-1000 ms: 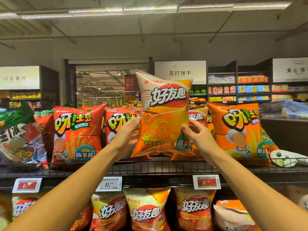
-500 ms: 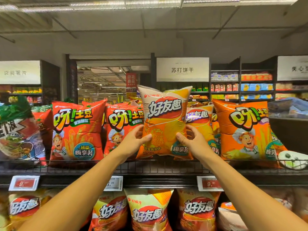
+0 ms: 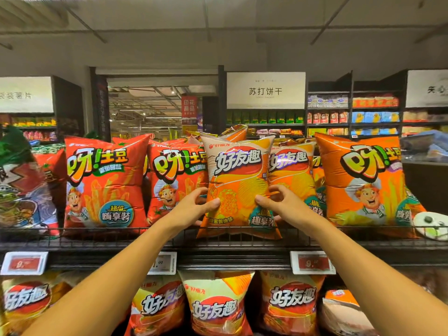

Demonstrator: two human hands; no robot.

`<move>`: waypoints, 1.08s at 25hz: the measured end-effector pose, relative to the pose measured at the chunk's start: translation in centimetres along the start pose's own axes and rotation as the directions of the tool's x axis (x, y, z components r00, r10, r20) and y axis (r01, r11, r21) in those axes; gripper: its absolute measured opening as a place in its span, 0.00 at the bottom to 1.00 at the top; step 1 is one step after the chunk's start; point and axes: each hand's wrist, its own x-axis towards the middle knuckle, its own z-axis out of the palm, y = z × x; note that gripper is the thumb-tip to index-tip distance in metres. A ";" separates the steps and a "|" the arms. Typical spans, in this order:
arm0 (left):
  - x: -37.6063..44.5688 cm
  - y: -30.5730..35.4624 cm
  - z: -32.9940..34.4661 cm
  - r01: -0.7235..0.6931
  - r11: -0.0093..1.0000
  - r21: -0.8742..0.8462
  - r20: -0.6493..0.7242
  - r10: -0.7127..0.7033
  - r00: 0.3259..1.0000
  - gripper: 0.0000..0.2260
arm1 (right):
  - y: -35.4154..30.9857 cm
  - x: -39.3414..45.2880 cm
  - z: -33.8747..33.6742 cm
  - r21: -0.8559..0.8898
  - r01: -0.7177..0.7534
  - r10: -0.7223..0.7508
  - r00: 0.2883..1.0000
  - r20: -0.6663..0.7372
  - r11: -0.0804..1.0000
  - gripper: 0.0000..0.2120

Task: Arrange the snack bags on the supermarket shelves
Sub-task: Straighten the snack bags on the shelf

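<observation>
Orange and tan foil snack bag (image 3: 238, 187), printed with large white characters on a red oval, stands upright at the front of a black wire shelf (image 3: 97, 241), its bottom edge at the low wire rail. The person's left hand (image 3: 194, 207) grips the bag's lower left edge, thumb curled over the front and fingers behind. The right hand (image 3: 278, 204) grips the lower right edge the same way, thumb on the front face. Both bare forearms reach up from the bottom of the view.

Just behind and to the right stands a second bag of the same kind (image 3: 293, 170), partly hidden. To the left, touching the held bag, are two red bags with a cartoon chef (image 3: 106, 183). To the right is a larger orange chef bag (image 3: 366, 183). White price tags (image 3: 311, 262) hang along the shelf edge. On the lower shelf more orange bags (image 3: 215, 306) stand in a row. A white aisle sign (image 3: 266, 90) with dark characters hangs in the background.
</observation>
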 end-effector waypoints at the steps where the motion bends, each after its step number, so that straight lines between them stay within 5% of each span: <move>1: 0.0 -0.2 -0.1 0.005 1.000 -0.006 0.011 -0.005 1.000 0.23 | 0.0 -0.1 0.0 -0.007 0.003 -0.003 1.000 0.006 1.000 0.34; 3: 0.2 -0.7 -0.3 0.012 1.000 -0.019 0.025 -0.011 1.000 0.21 | 0.4 -0.2 0.1 -0.012 0.022 -0.022 1.000 -0.006 1.000 0.33; 7: 0.5 -1.2 -0.5 0.040 0.999 -0.021 -0.007 -0.040 0.999 0.33 | 1.2 -0.4 0.3 -0.025 0.074 -0.075 0.996 -0.038 0.997 0.31; 13: -0.1 -1.2 0.2 0.017 1.000 -0.001 -0.034 -0.017 0.999 0.25 | 2.1 -0.3 0.1 -0.084 0.080 -0.083 0.996 -0.038 0.993 0.42; 22: -2.1 -1.7 1.9 -0.009 0.914 0.406 -0.215 0.105 0.971 0.40 | 2.1 -1.1 0.1 -0.315 0.066 -0.082 0.996 -0.037 0.947 0.55; 27: -4.5 -0.5 2.4 0.021 0.965 0.261 -0.247 0.045 0.968 0.37 | 2.0 -1.4 0.0 -0.335 0.088 -0.104 0.994 -0.030 0.938 0.59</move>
